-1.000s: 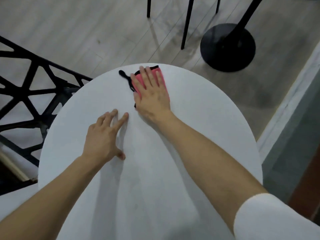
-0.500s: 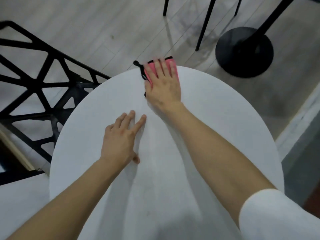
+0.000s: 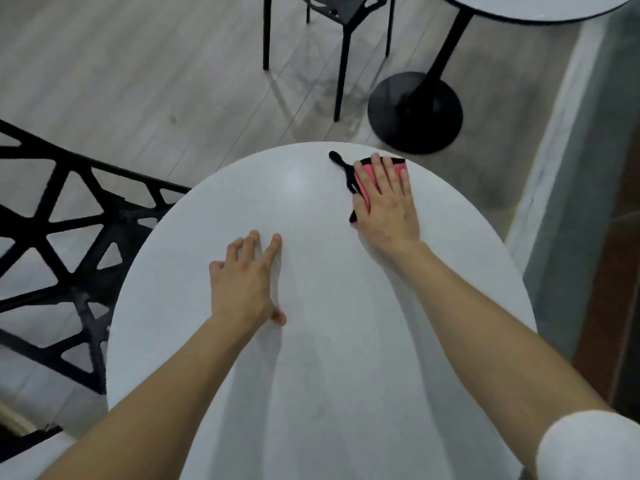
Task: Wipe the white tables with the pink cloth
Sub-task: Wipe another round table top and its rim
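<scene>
Forward, the right hand [image 3: 386, 206] presses the pink cloth [image 3: 368, 176], fingers straight; left hand [image 3: 242, 282] lies spread on the table [image 3: 304, 195].

Dim indoor light, cool grey-blue cast, low contrast. Source out of frame, diffuse.

Table [image 3: 294, 181]: a pale soft sheen near its far side, no hard glare. Wide, soft-edged shadows lie on the top between left arm [image 3: 156, 403] and right arm [image 3: 485, 341], darkest close along the left arm.

Floor [image 3: 138, 81]: faint streaks run from the chair [image 3: 343, 15] legs. Shadow or reflection, cannot tell.

Wide-angle stretch: the round top is drawn out egg-shaped toward the bottom edge, and the wall [image 3: 595, 168] line leans at the right.

Focus soft throughout, fine detail smeared. Sleeve [image 3: 588, 448] in the lower right corner is the most blurred, a plain white patch with no weave visible.
</scene>
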Motion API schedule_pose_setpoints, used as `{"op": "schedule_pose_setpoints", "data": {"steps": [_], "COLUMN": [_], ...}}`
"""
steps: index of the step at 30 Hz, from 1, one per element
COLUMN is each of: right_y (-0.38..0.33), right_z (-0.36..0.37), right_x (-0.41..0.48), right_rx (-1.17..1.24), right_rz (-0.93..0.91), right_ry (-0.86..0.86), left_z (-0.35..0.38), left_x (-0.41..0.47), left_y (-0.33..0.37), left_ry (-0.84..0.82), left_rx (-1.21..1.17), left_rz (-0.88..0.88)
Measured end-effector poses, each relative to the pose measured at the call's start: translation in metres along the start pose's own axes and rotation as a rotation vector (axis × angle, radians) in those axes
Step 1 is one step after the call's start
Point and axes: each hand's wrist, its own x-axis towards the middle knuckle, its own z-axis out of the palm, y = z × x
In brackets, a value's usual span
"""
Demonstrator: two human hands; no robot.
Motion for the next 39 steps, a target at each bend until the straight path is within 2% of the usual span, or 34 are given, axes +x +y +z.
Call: {"op": "schedule_pose_setpoints", "data": {"steps": [5, 8, 11, 14, 15, 18, 20, 22, 24, 27, 31, 34, 37, 39], "right_y": [-0.027, -0.068, -0.105, -0.121, -0.122, -0.131, -0.14, -0.148, -0.15, -0.151, -0.163, -0.185, -0.21, -0.228], "right_z": [0.011, 0.019, 0.023, 0.015, 0.01, -0.003, -0.005, -0.005, -0.006, -0.01, -0.023, -0.035, -0.055, -0.068], "right_x": [-0.126, -0.215, -0.292, -0.338, -0.347, -0.368, -0.379, -0.384, -0.381, -0.374, -0.39, -0.419, -0.45, -0.465], "right_rx": [-0.011, -0.012, 0.0, -0.016, -0.012, 0.021, 0.011, 0.012, 0.032, 0.064, 0.256, 0.472, 0.733, 0.805], "right_rz": [0.187, 0.209, 0.145, 0.069, 0.112, 0.391, 0.43, 0.409, 0.411, 0.464, 0.651, 0.813, 0.952, 0.977], "right_ry": [0.0, -0.038, -0.088, -0.163, -0.169, -0.1, -0.068, -0.043, -0.001, -0.034, 0.031, 0.115, 0.16, 0.174], "left_z": [0.005, 0.004, 0.006, 0.011, 0.014, 0.023, 0.034, 0.045, 0.051, 0.056, 0.056, 0.051, 0.039, 0.032], "left_x": [0.004, -0.003, -0.02, -0.044, -0.053, -0.079, -0.092, -0.097, -0.095, -0.091, -0.098, -0.116, -0.144, -0.165], "left_y": [-0.007, -0.012, -0.018, -0.016, -0.011, 0.012, 0.024, 0.032, 0.036, 0.041, 0.041, 0.035, 0.024, 0.014], "left_ry": [0.02, 0.0, 0.01, 0.077, 0.074, 0.041, 0.035, 0.05, 0.081, 0.143, 0.162, 0.109, 0.043, -0.007], "left_rx": [0.006, 0.003, 0.005, 0.046, 0.056, 0.11, 0.173, 0.259, 0.318, 0.375, 0.334, 0.215, 0.079, -0.018], "left_rz": [0.062, 0.106, 0.21, 0.453, 0.561, 0.902, 1.086, 1.196, 1.219, 1.255, 1.337, 1.41, 1.342, 1.276]}}
